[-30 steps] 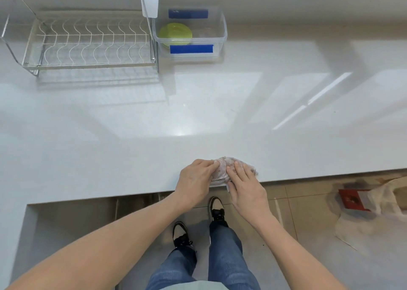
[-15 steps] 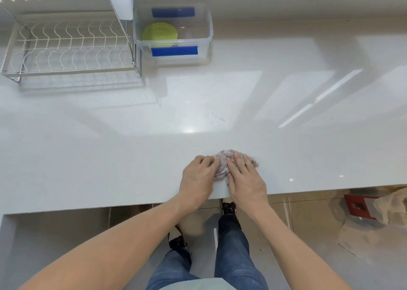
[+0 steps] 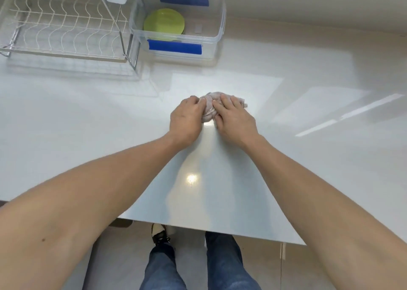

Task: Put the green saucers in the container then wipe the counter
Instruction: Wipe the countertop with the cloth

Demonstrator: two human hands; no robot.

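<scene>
I am pressing a crumpled cloth [image 3: 212, 104] onto the white desk [image 3: 88, 122] with both hands side by side, arms stretched toward 12 o'clock. My left hand [image 3: 187, 118] is curling its fingers over the cloth's left edge; my right hand [image 3: 235, 119] is lying flatter, fingers spread on top of it. At 11 o'clock, the green saucers [image 3: 164, 24] are sitting stacked inside the clear container [image 3: 220, 25], just beside a wire rack [image 3: 61, 25].

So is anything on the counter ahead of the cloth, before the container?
Nothing visible. The cloth, under left hand and right hand, faces bare counter up to the container; the dish rack stands off left.
</scene>
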